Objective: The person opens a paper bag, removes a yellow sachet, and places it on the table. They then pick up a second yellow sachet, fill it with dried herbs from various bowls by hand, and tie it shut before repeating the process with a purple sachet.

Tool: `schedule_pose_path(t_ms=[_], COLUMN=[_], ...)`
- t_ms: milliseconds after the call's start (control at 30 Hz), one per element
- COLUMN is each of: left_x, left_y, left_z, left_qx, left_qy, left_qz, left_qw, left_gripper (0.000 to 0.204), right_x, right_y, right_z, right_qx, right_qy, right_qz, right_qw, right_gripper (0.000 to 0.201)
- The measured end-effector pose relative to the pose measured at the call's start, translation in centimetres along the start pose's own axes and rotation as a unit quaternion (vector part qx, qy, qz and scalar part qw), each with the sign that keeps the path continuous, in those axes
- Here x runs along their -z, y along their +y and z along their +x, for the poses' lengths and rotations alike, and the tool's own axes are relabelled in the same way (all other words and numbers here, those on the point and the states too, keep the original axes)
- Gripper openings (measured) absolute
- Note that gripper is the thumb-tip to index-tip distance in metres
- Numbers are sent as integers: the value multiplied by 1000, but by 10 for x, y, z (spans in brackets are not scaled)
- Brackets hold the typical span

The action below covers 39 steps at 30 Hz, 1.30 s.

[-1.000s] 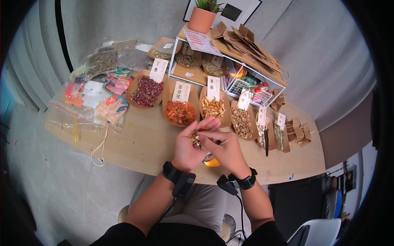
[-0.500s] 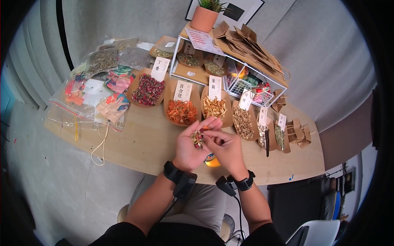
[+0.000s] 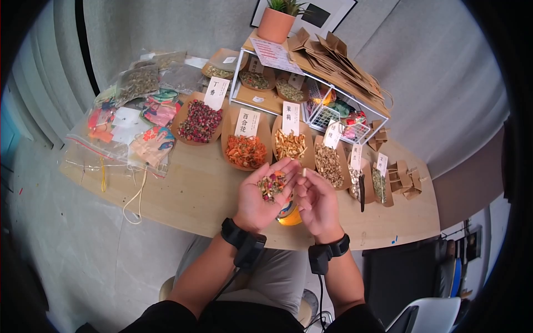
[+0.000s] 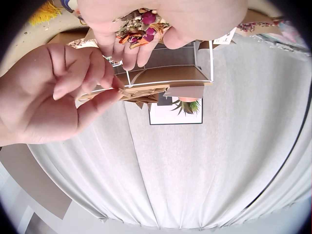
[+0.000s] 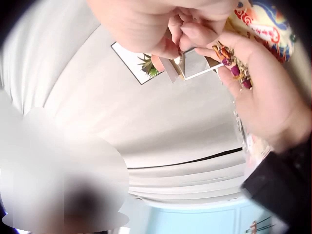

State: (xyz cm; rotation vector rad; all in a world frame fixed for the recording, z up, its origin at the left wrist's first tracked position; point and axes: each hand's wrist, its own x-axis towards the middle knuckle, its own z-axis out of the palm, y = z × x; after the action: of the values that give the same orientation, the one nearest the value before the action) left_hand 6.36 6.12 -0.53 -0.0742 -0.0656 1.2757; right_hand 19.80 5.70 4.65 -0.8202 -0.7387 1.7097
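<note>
In the head view my left hand (image 3: 252, 204) lies palm up over the table's front, fingers extended, carrying a loose mix of dried flowers (image 3: 271, 186). Dark pink buds (image 4: 148, 18), orange petals and pale bits show in the left wrist view. My right hand (image 3: 320, 204) is just to its right, pinching a small pale dried piece (image 3: 303, 172) between thumb and forefinger, its other fingers loosely curled. Below the hands sits a partly hidden yellow patterned pouch (image 3: 290, 218). Beyond the fingertips stand trays of orange petals (image 3: 245, 152) and yellowish dried flowers (image 3: 290, 146).
A tray of dried rosebuds (image 3: 200, 122) stands to the left, a tray of brown chips (image 3: 328, 166) to the right. Clear bags (image 3: 139, 83) and printed pouches (image 3: 152, 145) cover the table's left side. Behind stands a shelf (image 3: 266, 104) topped with paper bags (image 3: 338, 64).
My right hand has drawn back to the right from the left palm and turned, with a small pale piece now visible at its fingertips. The flower mix is uncovered; the left hand stays in place.
</note>
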Motion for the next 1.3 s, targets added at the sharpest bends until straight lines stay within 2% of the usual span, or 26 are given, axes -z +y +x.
schedule_pose_path(t_ms=[67, 167, 267, 333, 400, 500, 600, 700, 800, 900, 1000, 1100, 1200, 1300], left_x=[-1, -2, 0, 0, -4, -4, 0, 0, -1, -1, 3, 3, 4, 4], left_y=[-1, -1, 0, 0, 0, -1, -1, 0, -1, -1, 1, 1, 1, 1], left_z=[-1, -2, -1, 0, -2, -2, 0, 0, -1, -1, 0, 0, -1, -1], left_qx=[-3, -3, 1, -1, -5, -8, -4, -2, 0, 3, 7, 6, 7, 5], left_qy=[7, 18, 12, 7, 14, 11, -2, -7, -6, -8, -16, -11, -10, -4], left_qz=[9, 16, 22, 34, 50, 69, 77, 90, 84, 64, 50, 48, 42, 31], left_qw=[1000, 1000, 1000, 999, 999, 997, 997, 996, 996, 998, 999, 999, 999, 999], left_gripper=[48, 48, 48, 49, 50, 51, 51, 51, 51, 51, 50, 49, 48, 48], right_x=[-5, -6, 1, 0, -1, 0, -1, -9, -16, -14, -4, -3, 0, 0], right_y=[-4, -6, 0, 2, 9, 13, 13, 11, 10, 12, 20, 15, 18, 7], right_z=[-4, -6, -7, -11, -12, -11, -8, -11, -13, -14, -8, -8, -5, -6], right_qx=[-35, -70, -29, 13, 80, 167, 253, 257, 264, 175, 165, 158, 132, 13], right_qy=[30, -6, -14, -65, -89, -85, -124, -89, -73, -37, -28, -21, -5, 4], right_qz=[50, 72, -141, -331, -500, -592, -615, -660, -671, -612, -522, -499, -383, -235], right_qw=[998, 995, 989, 941, 858, 784, 737, 700, 689, 770, 837, 852, 914, 972], right_gripper=[15, 16, 17, 16, 14, 14, 16, 16, 16, 17, 18, 18, 20, 20])
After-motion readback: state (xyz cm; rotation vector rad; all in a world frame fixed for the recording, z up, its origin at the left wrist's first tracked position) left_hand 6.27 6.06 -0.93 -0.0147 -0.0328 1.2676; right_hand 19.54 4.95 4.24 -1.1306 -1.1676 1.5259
